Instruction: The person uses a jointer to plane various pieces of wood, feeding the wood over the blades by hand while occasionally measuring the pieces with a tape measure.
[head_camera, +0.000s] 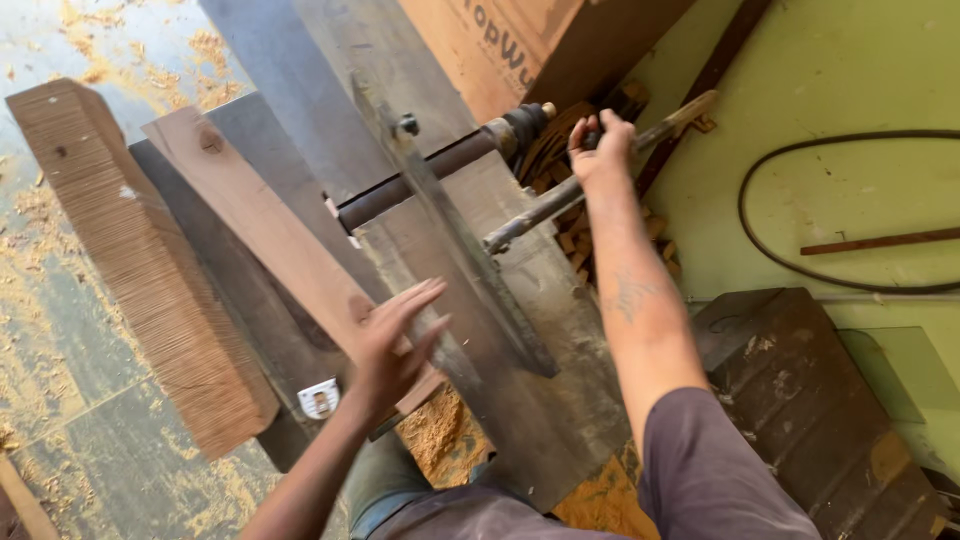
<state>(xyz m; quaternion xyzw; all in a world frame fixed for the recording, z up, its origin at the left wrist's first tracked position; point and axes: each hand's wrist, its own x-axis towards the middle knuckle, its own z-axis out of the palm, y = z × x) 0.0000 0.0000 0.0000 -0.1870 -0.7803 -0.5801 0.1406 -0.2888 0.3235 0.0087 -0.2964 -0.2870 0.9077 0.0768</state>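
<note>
The left hand (392, 340) lies flat, fingers spread, on a reddish wooden plank (265, 225) resting across the grey metal machine table (520, 400). The right hand (600, 148) is closed around a long metal lever (560, 195) beside the dark shaft (420, 175).

The plank (270, 230) is bare, matt wood with a knot, and the block (140, 260) beside it shows rough ridged saw marks. The machine's worktop (520, 300) is dull grey worn metal. The lever (560, 195) looks rusty and rough. Loose sawdust (440, 430) lies pale orange.
</note>
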